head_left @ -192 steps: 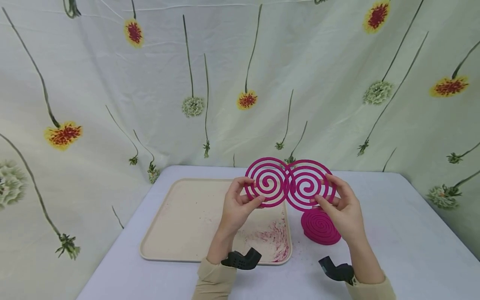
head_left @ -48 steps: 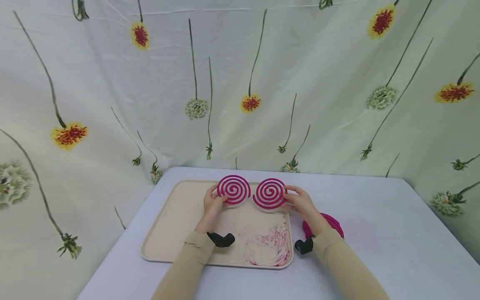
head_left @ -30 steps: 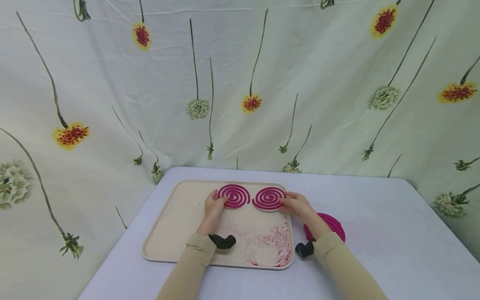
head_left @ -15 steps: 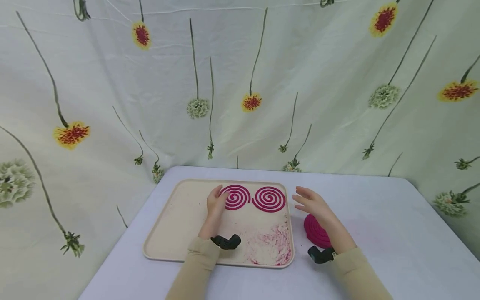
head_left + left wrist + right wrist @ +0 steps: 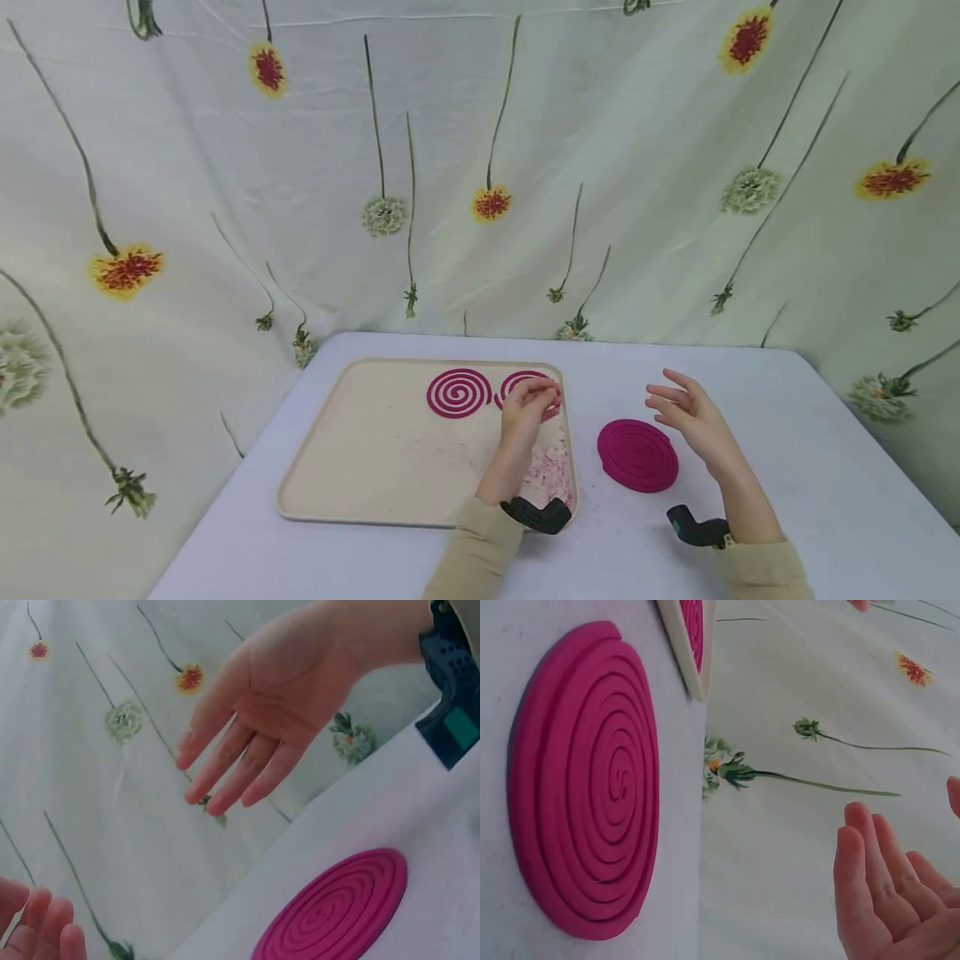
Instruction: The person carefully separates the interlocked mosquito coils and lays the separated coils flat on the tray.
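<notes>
1. Head view – my left hand hangs over the far right corner of the tray, fingers loosely bent above the right coil and hiding part of it. Whether they touch it I cannot tell. The left coil lies flat just beside it, clear of both hands. My right hand hovers with fingers spread and nothing in it, just right of the stack of coils on the table. Pink crumbs dust the tray's near right corner.

2. Left wrist view – my left palm is turned out, fingers nearly straight and holding nothing. The stack of coils lies below it on the table.

3. Right wrist view – my right hand is relaxed and empty, its fingers together and straight. The stack of coils lies apart from it, next to the tray's rim.

4. As I judge it, two single coils are set down and the stack is what remains to work on. Lifting a piece off the top calls for a light grip by the rim from both hands – these spirals look brittle, as the crumbs suggest.
</notes>
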The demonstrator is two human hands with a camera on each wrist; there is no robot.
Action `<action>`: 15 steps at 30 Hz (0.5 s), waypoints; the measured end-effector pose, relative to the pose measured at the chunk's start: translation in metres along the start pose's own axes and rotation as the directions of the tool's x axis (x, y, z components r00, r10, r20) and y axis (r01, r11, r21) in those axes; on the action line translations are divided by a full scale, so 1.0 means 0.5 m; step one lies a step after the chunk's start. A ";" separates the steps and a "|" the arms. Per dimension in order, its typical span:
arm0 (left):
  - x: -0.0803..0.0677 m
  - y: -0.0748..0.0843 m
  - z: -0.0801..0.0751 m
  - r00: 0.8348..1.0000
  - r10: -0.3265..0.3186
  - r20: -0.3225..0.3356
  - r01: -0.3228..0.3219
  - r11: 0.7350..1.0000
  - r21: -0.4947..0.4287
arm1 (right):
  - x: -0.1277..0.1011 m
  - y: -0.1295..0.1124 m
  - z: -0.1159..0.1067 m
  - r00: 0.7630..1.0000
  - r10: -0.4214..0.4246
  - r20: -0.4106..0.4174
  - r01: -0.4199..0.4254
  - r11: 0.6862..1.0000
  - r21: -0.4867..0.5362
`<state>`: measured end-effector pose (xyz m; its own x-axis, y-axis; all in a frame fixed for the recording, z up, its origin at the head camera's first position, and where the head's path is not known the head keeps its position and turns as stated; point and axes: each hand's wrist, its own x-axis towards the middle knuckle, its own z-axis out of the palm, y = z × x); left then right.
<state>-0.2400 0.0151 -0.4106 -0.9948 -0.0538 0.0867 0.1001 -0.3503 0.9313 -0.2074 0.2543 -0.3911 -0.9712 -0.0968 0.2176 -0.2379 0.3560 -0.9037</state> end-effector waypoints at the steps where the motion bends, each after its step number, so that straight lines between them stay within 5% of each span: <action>1: -0.006 -0.007 0.009 1.000 -0.007 0.011 0.007 1.000 -0.014 | 0.003 0.015 -0.003 1.000 -0.021 -0.003 0.021 1.000 -0.006; 9: -0.040 -0.069 0.064 0.996 -0.072 0.056 0.078 0.992 -0.099 | 0.049 0.198 -0.017 0.992 -0.061 -0.115 0.061 0.998 -0.002; 15: -0.056 -0.096 0.081 0.987 -0.096 0.132 0.112 0.986 -0.120 | 0.023 0.165 -0.016 0.995 -0.013 -0.099 0.005 0.997 -0.080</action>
<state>-0.2180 0.0715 -0.4433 -0.9936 0.1042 0.0431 -0.0102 -0.4637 0.8859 -0.2384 0.2900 -0.4602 -0.9643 -0.0090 0.2646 -0.2428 0.4283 -0.8704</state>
